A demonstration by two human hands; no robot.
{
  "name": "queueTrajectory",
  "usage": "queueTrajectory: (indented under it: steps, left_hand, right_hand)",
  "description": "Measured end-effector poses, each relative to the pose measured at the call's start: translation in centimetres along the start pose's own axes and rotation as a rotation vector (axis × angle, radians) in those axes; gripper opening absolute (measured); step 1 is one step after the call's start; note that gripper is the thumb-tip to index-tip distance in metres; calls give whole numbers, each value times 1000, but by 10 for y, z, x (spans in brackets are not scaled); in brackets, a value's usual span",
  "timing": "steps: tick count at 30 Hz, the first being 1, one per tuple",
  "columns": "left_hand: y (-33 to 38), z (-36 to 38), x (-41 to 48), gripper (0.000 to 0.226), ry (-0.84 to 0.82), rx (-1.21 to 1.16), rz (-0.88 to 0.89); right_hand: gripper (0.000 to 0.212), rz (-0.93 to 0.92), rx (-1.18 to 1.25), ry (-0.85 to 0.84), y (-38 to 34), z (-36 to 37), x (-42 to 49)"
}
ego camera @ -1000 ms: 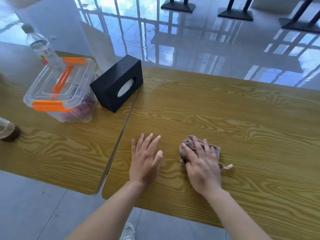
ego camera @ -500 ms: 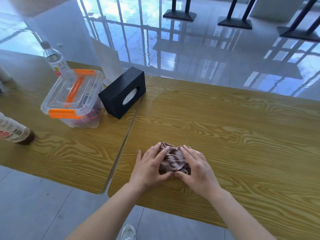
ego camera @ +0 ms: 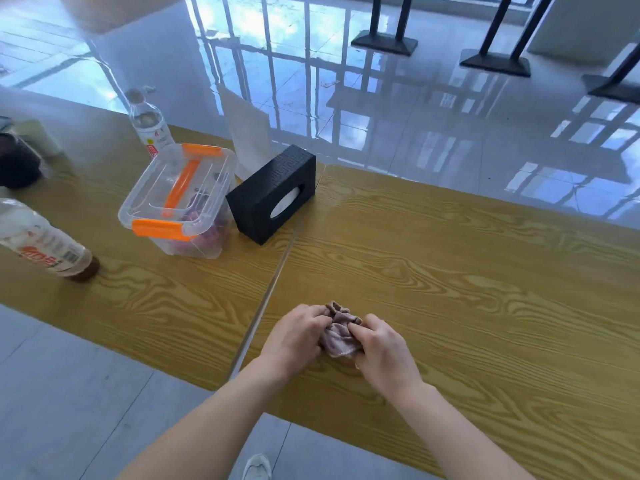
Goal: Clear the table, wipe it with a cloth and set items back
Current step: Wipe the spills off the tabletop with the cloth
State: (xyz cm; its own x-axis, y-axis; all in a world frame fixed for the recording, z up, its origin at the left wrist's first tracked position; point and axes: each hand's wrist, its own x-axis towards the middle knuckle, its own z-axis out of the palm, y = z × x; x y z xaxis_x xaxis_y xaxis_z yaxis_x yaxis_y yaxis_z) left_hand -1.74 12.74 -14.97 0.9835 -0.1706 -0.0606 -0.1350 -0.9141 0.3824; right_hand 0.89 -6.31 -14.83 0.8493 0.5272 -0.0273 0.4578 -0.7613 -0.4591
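The cloth point(ego camera: 338, 336) sits bunched between my left hand point(ego camera: 297, 336) and right hand point(ego camera: 382, 351). Both hands are curled onto it from either side, so neither is nearer. Crumpled like this, it shows no long axis. It rests on the worktop point(ego camera: 467, 271). The tissue box point(ego camera: 273, 194), tub point(ego camera: 180, 202) and bottle point(ego camera: 45, 242) stand well beyond my left hand, so I judge they won't block a stroke to the right.

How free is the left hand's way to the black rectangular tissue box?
Probably yes: only bare wooden table lies between the left hand and the black tissue box, though it grips the crumpled brownish cloth.
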Motion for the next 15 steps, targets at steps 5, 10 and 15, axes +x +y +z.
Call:
queueTrajectory:
  steps: [5, 10, 15]
  left_hand:
    - [-45, -25, -14, 34, -2, -35, 19]
    - [-86, -49, -42, 31, 138, -59, -13]
    - [-130, -68, -73, 40, 216, -71, -120]
  right_hand:
    - [21, -22, 22, -97, -29, 11, 30]
    - [39, -96, 88, -118, -76, 23, 60]
    - [46, -194, 145, -115, -120, 41, 88]
